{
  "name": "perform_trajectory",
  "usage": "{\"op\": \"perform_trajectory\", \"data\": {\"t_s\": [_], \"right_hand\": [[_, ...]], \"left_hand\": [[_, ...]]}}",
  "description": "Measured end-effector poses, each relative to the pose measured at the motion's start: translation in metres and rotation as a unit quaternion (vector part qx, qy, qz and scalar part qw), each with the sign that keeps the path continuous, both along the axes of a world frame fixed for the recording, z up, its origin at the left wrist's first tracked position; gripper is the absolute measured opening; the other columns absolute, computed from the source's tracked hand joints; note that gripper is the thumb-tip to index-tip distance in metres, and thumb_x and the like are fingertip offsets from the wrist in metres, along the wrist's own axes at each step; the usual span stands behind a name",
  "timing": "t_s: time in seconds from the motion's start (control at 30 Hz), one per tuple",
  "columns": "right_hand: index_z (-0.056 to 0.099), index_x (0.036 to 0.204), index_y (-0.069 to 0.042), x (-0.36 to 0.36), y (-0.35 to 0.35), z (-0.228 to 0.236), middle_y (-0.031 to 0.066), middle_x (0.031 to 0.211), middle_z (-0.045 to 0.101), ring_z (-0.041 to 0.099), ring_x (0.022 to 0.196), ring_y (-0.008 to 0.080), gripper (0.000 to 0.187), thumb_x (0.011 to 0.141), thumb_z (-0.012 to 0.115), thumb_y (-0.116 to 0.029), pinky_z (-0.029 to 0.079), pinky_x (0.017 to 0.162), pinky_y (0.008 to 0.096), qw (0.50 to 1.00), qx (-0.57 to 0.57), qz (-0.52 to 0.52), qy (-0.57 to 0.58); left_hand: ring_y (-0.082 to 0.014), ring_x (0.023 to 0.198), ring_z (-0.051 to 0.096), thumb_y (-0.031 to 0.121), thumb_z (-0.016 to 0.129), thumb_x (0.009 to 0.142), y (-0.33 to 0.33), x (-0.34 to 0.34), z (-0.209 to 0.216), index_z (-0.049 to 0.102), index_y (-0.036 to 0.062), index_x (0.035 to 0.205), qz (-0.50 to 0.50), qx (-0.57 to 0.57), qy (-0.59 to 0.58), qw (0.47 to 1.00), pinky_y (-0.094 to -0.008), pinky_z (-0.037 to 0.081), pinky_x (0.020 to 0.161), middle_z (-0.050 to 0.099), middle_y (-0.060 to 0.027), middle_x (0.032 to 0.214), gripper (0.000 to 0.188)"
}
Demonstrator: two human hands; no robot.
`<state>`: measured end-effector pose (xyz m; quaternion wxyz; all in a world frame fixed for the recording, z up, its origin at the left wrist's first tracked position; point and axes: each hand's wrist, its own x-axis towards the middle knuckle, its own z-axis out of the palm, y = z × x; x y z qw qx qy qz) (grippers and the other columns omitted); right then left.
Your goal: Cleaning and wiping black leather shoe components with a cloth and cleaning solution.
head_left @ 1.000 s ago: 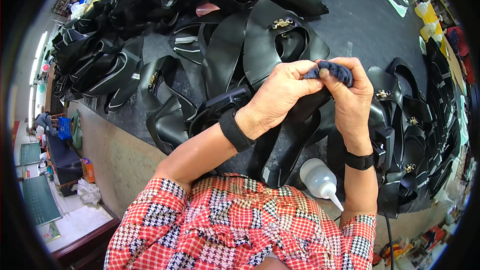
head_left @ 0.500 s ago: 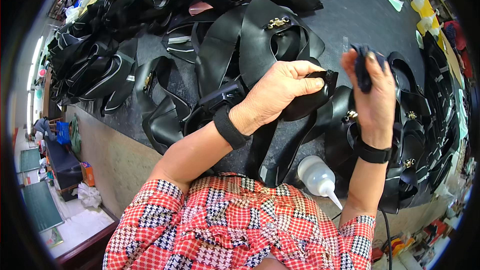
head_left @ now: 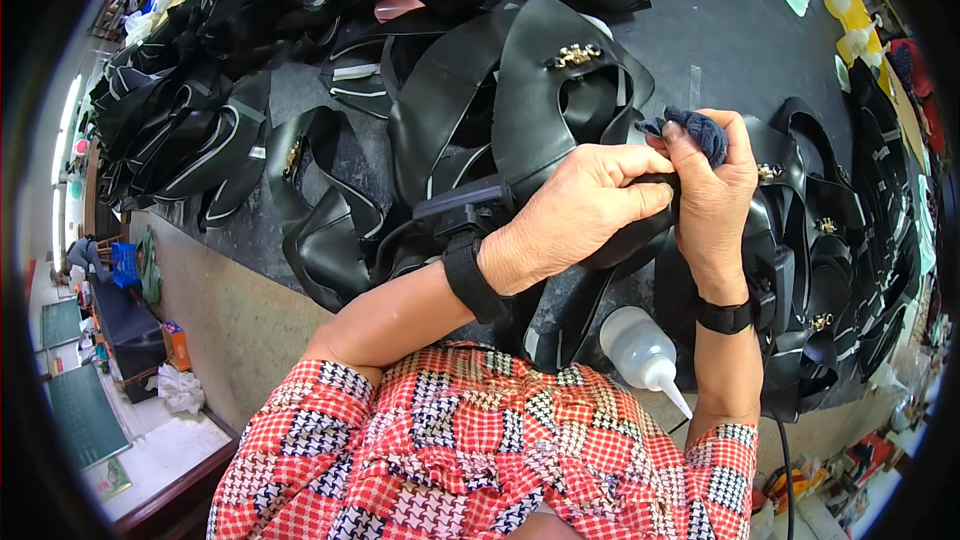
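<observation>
My left hand (head_left: 570, 210) pinches the edge of a black leather shoe upper (head_left: 628, 242) between thumb and fingers. My right hand (head_left: 716, 202) is closed around a bunched dark blue cloth (head_left: 706, 138) and meets the left fingertips at that edge. The exact contact between cloth and leather is hidden by the fingers. Just beyond the hands lies a larger black upper (head_left: 530, 110) with a gold chain ornament (head_left: 575, 56). Closer to my body, a translucent squeeze bottle (head_left: 638, 345) with a pointed nozzle lies at the table's front edge.
Black uppers with pale edging are heaped at the far left (head_left: 180, 130) and stacked along the right (head_left: 885, 170). Another upper (head_left: 330, 240) lies left of my forearm. The dark tabletop (head_left: 720, 20) shows at the far right, and a cable (head_left: 787, 470) hangs below the front edge.
My right hand has come left and inward with the cloth, from apart to against the left fingertips. My left hand has shifted slightly down and right, still pinching the upper.
</observation>
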<state>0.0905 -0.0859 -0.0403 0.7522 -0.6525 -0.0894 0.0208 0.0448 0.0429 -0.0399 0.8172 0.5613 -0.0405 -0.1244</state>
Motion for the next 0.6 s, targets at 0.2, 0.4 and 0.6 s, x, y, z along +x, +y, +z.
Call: {"op": "perform_trajectory", "data": {"t_s": [0.2, 0.4, 0.6], "right_hand": [[0.052, 0.095, 0.001, 0.004, -0.009, 0.012, 0.0096, 0.084, 0.061, 0.061, 0.077, 0.0146, 0.014, 0.082, 0.057, -0.002, 0.049, 0.069, 0.0256, 0.995, 0.065, 0.025, 0.074], [0.057, 0.095, -0.001, -0.005, -0.018, 0.014, 0.0070, 0.100, 0.060, 0.054, 0.092, 0.0099, 0.019, 0.077, 0.062, -0.001, 0.042, 0.080, 0.0225, 0.983, -0.066, 0.168, -0.030], [0.055, 0.091, -0.001, -0.010, -0.004, -0.004, 0.0005, 0.081, 0.059, 0.055, 0.076, 0.0067, 0.014, 0.079, 0.062, -0.004, 0.045, 0.067, 0.0205, 0.992, -0.094, 0.063, -0.049]], "left_hand": [[-0.0065, 0.081, 0.056, 0.002, 0.056, 0.082, 0.013, 0.002, 0.001, 0.057, -0.0035, 0.106, 0.016, -0.132, 0.100, 0.986, -0.0194, 0.046, 0.075, 0.060, -0.0029, 0.093, 0.024], [-0.0065, 0.083, 0.055, 0.003, 0.055, 0.083, 0.017, 0.002, -0.003, 0.057, -0.0030, 0.105, 0.009, -0.134, 0.073, 0.988, -0.0189, 0.044, 0.077, 0.060, -0.0025, 0.092, 0.023], [-0.0055, 0.085, 0.054, 0.003, 0.054, 0.083, 0.013, -0.004, -0.009, 0.057, -0.0031, 0.106, 0.022, -0.154, 0.088, 0.984, -0.0191, 0.043, 0.077, 0.059, -0.0020, 0.094, 0.023]]}}
